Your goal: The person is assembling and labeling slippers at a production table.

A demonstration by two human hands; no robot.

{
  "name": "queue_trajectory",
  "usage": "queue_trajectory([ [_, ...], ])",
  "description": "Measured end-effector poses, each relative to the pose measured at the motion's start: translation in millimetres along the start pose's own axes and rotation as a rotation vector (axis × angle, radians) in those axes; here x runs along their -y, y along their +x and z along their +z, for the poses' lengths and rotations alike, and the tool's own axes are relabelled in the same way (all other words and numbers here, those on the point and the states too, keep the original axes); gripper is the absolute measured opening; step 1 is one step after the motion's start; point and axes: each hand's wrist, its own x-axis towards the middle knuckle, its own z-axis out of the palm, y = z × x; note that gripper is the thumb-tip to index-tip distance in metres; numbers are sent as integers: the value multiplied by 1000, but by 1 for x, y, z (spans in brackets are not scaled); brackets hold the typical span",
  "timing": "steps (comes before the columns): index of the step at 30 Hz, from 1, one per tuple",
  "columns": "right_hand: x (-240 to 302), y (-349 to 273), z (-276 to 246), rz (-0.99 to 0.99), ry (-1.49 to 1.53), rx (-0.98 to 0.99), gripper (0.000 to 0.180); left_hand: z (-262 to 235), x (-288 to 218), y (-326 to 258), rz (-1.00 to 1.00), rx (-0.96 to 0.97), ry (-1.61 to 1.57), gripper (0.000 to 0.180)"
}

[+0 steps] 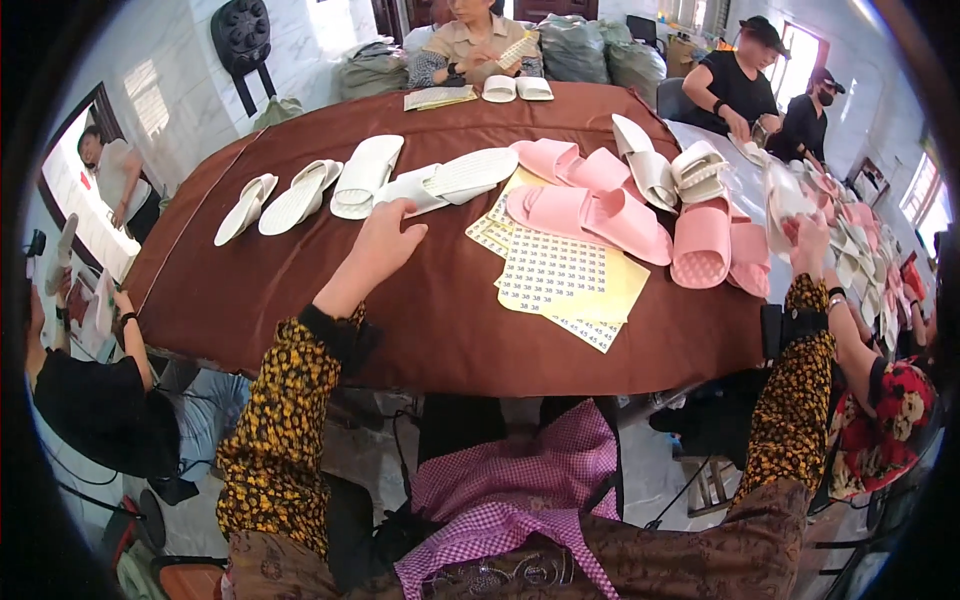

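My left hand (382,252) reaches over the brown-covered table, its thumb apart and its fingertips at the near edge of a white slipper (402,190). Another white slipper (472,176) overlaps that one, and several more white slippers (300,196) lie in a row to the left. At the table's right edge my right hand (808,245) has its fingers curled at the lower end of a pale slipper (786,192); its fingertips are partly hidden. Between my hands are pink slippers (592,220), white slippers (645,160) and sheets of number stickers (555,270).
The brown cloth (420,320) covers the table. Across it, a person (475,50) holds a sticker sheet near two white slippers (517,89). Other people (735,85) work at the right beside a heap of white and pink slippers (860,235). Another person's forearm (850,330) is close to my right arm.
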Motion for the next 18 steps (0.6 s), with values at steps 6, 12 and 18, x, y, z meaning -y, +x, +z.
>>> queue_trajectory([
  [6,-17,-3,0,279,-231,30,33,13,17,30,-71,-18,196,52],
  [12,62,-75,86,5,-265,200,36,26,42,62,-332,34,96,58],
  [18,131,-171,171,-107,-193,608,30,44,45,76,-438,62,223,60],
])
